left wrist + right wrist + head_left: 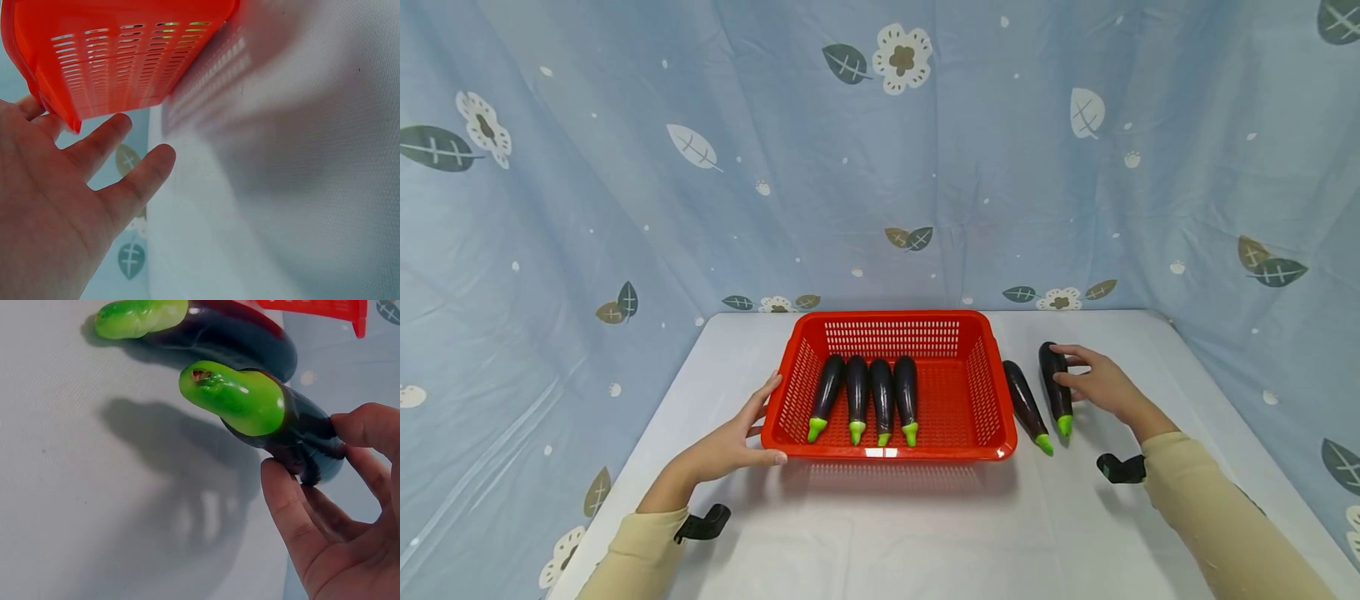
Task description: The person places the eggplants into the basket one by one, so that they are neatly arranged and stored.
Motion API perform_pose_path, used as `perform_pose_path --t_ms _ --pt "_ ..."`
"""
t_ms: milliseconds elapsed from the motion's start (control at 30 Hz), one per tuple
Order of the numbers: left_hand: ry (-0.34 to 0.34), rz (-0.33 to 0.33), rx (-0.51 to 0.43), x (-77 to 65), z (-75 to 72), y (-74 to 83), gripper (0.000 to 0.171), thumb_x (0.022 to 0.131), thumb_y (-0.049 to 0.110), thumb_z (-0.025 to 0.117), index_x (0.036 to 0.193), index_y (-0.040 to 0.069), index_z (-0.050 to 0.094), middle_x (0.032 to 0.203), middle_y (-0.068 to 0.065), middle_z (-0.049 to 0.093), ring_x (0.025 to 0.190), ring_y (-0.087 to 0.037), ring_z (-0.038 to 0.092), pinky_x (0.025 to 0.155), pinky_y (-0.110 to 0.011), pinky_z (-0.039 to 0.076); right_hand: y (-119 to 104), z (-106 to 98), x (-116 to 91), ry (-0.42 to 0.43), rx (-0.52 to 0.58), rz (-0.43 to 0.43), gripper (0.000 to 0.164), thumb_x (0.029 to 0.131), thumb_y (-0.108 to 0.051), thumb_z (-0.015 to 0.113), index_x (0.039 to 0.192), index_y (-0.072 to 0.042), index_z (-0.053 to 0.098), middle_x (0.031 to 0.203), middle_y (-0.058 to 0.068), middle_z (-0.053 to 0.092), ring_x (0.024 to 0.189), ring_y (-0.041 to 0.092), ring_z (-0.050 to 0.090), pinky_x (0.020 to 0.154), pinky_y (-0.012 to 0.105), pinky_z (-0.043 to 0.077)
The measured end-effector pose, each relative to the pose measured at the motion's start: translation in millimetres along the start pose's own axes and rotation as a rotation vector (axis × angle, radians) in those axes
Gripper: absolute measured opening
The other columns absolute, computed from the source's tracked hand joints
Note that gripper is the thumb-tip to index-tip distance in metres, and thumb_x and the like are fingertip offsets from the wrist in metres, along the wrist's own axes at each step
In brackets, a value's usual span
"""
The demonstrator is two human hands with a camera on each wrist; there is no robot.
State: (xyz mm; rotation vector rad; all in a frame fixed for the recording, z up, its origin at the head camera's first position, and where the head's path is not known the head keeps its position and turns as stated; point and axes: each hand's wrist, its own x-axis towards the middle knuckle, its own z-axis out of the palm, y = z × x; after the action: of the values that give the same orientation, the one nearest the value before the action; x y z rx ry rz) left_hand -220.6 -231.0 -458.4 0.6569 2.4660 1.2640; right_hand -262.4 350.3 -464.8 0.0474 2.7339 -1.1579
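My left hand (730,440) rests at the left side of a red plastic basket (1000,450), thumb by its front corner. In the left wrist view, its fingers (150,175) are fairly straight and some touch the basket rim (75,122). My right hand (1101,385) pinches a dark purple eggplant (1056,379) between thumb and fingers, right of the basket. The right wrist view shows its green stem end (240,400) toward the camera, with a shadow beneath. Another eggplant (1026,404) lies between it and the basket. Inside the basket, several eggplants (857,387) lie in a row on the left.
A white table (917,533) bears the basket and eggplants. Behind and beside it hangs a blue curtain (985,167) with leaves and flowers. Each wrist carries a small black camera mount (1122,468).
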Motion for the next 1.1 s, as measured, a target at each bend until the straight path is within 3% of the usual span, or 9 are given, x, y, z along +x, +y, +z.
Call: perform_pose_path --t_ms 267,1100 --pt "0.003 0.002 -0.004 -1.1 -0.6 -0.1 0.108 0.075 0.03 0.077 0.149 0.03 -0.001 0.154 0.012 -0.006 0.136 -0.03 0.024 0.099 -0.053 0.035 -18.9 0.0 0.6 0.01 0.001 -0.029 0.06 0.092 -0.03 0.057 0.145 -0.017 0.032 0.14 0.029 0.033 0.113 0.043 0.049 0.079 0.043 0.053" --pt "0.004 0.002 0.0 0.1 0.6 -1.8 0.108 0.075 0.029 0.077 0.149 0.03 -0.002 0.154 0.012 -0.005 0.136 -0.03 0.025 0.099 -0.052 0.036 -86.1 -12.1 5.4 0.006 0.002 -0.151 0.057 0.09 -0.036 0.059 0.143 -0.024 0.038 0.136 0.022 0.041 0.097 0.031 0.062 0.083 0.05 0.05"
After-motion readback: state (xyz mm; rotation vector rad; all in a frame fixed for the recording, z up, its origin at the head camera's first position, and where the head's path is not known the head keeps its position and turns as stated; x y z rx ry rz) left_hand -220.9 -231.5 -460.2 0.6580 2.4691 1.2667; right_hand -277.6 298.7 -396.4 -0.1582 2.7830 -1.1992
